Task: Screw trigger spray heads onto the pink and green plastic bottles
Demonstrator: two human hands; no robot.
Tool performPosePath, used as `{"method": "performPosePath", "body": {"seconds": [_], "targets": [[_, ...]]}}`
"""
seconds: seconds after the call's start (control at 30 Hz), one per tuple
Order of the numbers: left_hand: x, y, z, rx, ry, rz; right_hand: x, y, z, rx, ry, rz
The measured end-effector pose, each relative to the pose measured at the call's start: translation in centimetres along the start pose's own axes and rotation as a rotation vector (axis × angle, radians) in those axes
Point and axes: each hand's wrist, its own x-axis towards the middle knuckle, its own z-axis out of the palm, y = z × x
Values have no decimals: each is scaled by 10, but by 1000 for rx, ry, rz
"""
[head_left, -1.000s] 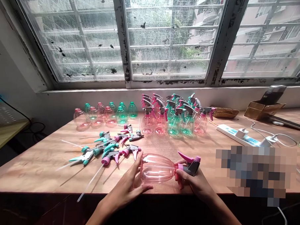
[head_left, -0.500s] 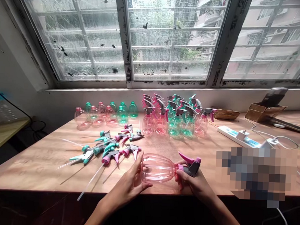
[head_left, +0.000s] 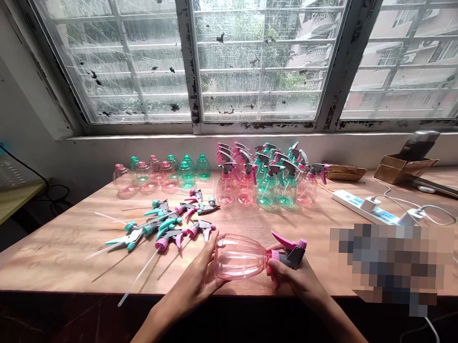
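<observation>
A clear pink spray bottle [head_left: 240,258] lies sideways in the air over the table's front edge, its base to the left. My left hand [head_left: 204,271] is wrapped around the base end. At the neck, my right hand [head_left: 285,275] pinches the pink collar [head_left: 274,255] of the grey and pink trigger sprayer [head_left: 294,254]; some of its fingers are hidden behind the neck. Loose trigger sprayers [head_left: 167,234] with thin clear tubes, pink or teal, are piled just left of my left hand.
Uncapped pink and green bottles [head_left: 187,175] stand at the back left. Bottles with sprayers fitted [head_left: 247,186] stand in rows at the back centre. On the right are a white power strip [head_left: 364,207] with plugs, a cardboard box [head_left: 399,171] and a blurred-out patch.
Hardly anything differs. The fingers of my left hand have closed in slightly under the bottle's base; the bottle and my right hand keep nearly the same place.
</observation>
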Motion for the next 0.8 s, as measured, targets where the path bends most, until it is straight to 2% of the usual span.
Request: {"method": "performPosePath", "body": {"seconds": [0.13,0.3,0.6,0.8], "targets": [[-1,-6,1,-29,4,-5,0,0,0,-9,2,-8],[-2,-15,2,-169,-29,-59,0,1,-1,-8,11,10],[-2,5,-2,-119,-38,-109,0,1,-1,6,3,1],[0,7,-2,-63,-37,-81,0,0,-1,-20,-19,-3]]}}
